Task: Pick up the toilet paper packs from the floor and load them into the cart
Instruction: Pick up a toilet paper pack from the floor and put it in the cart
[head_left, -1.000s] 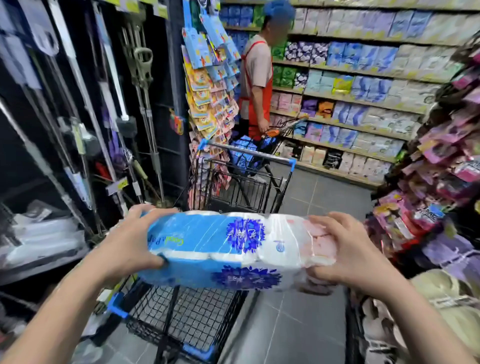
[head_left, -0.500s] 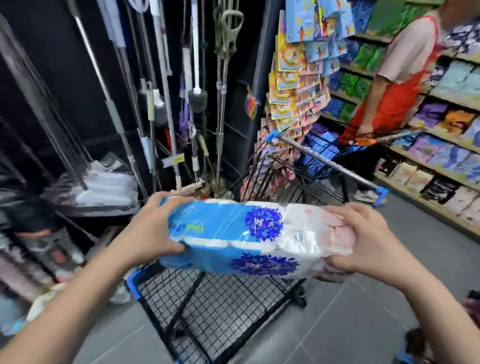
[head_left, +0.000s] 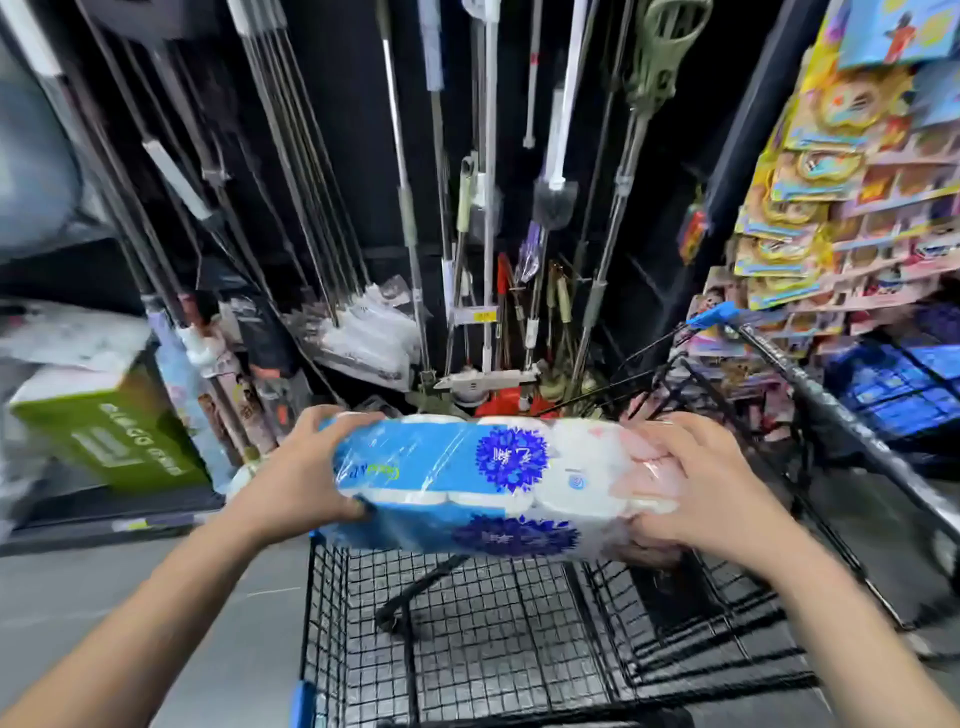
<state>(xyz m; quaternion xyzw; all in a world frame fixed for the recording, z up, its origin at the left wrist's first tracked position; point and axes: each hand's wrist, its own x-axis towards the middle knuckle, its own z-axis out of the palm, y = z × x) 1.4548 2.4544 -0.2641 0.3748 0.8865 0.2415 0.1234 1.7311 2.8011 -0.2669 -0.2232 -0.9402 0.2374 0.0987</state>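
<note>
The pack (head_left: 483, 483) lies crosswise, long axis left to right, above the cart (head_left: 519, 649); left hand (head_left: 296, 478) and right hand (head_left: 711, 488) clasp its ends, its pink end seemingly rightward.

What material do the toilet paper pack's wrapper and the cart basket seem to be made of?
The toilet paper pack seems wrapped in thin glossy plastic film: it shows shiny wrinkles, and white rolls are visible through its clear parts. The cart basket looks like dark coated metal wire, forming a fine open grid; its corner pieces look like blue plastic.
</note>
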